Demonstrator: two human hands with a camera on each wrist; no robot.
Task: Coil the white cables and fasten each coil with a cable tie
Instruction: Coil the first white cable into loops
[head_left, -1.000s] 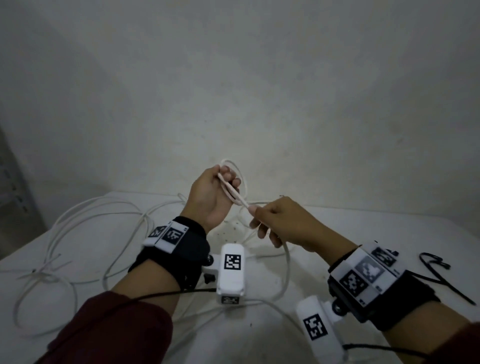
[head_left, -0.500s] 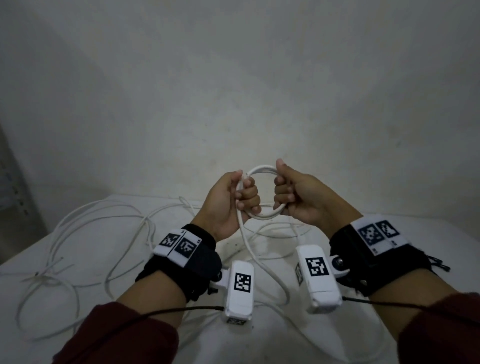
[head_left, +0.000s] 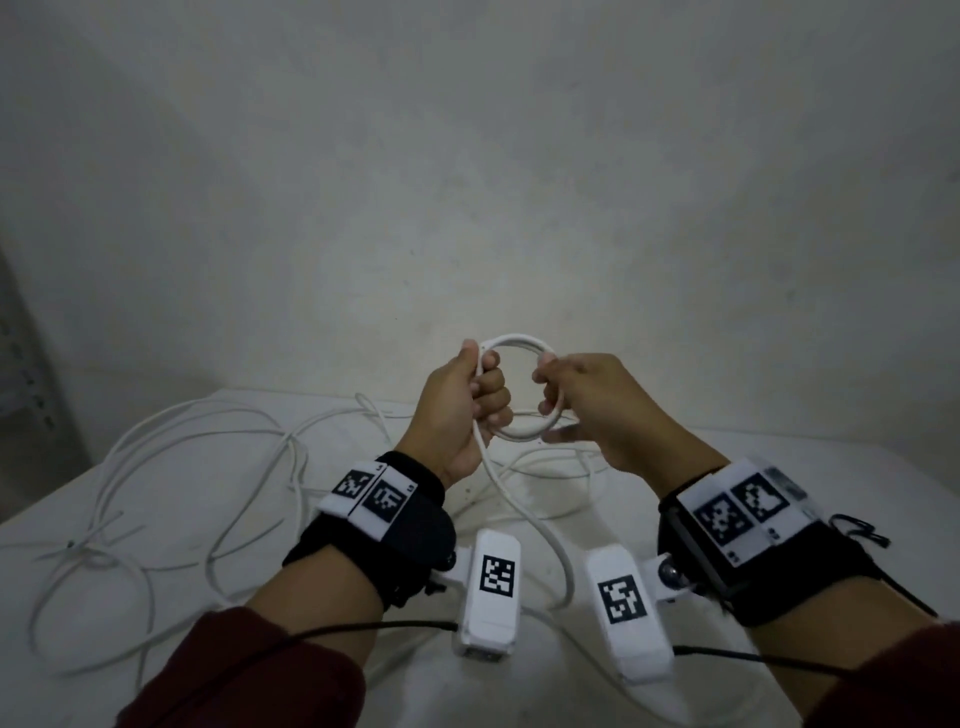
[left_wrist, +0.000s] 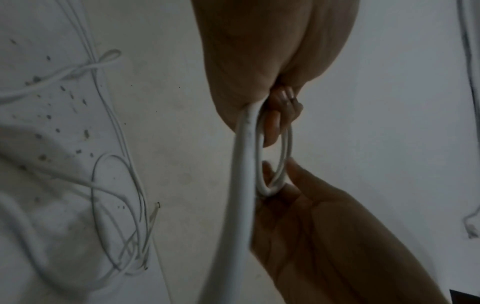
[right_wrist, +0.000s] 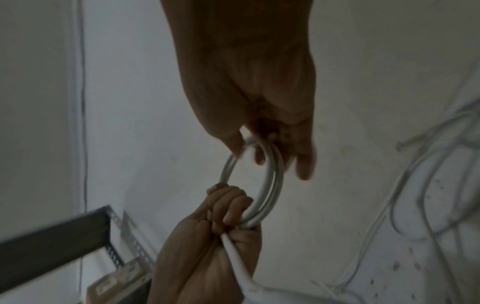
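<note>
Gripping small cable coil, left hand, right hand pinching opposite side

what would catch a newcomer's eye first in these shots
Most striking is the small white cable coil held up in front of the bare wall, with the left hand gripping its left side and the right hand holding its right side. From the left hand a loose tail of cable drops to the white table. More white cables sprawl in loops at the table's left.
</note>
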